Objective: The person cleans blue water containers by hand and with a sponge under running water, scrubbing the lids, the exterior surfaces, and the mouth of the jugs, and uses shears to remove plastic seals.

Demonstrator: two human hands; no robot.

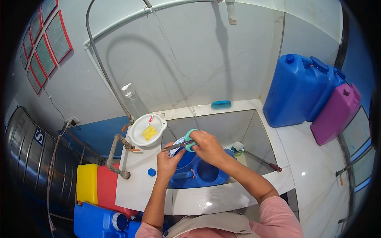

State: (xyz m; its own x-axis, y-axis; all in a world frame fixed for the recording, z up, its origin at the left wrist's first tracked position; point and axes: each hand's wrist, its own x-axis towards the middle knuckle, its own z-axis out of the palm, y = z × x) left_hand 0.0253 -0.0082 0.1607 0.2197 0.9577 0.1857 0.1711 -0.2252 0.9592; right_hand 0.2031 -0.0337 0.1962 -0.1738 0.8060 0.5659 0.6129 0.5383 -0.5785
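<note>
My right hand (207,147) grips scissors (188,141) with mint-green handles, their blades pointing left over my left hand's fingertips. My left hand (167,163) pinches the edge of a round blue lid (185,162) that has a white printed piece (176,145) along it. Whether the blades are cutting the piece is hard to tell. Under both hands, a blue plastic jerrycan (221,178) stands in the tiled sink (205,119), its wide mouth uncovered. A small blue screw cap (151,172) lies on the white counter to the left of my left hand.
A white plastic basin (135,136) holds a yellow sponge (149,133). A long-handled brush (262,160) leans in the sink. Pipe taps (111,160) rise at the left. Blue (293,92) and purple (335,114) jerrycans stand right; several more crowd the lower left. A teal scrub brush (221,104) rests on the back ledge.
</note>
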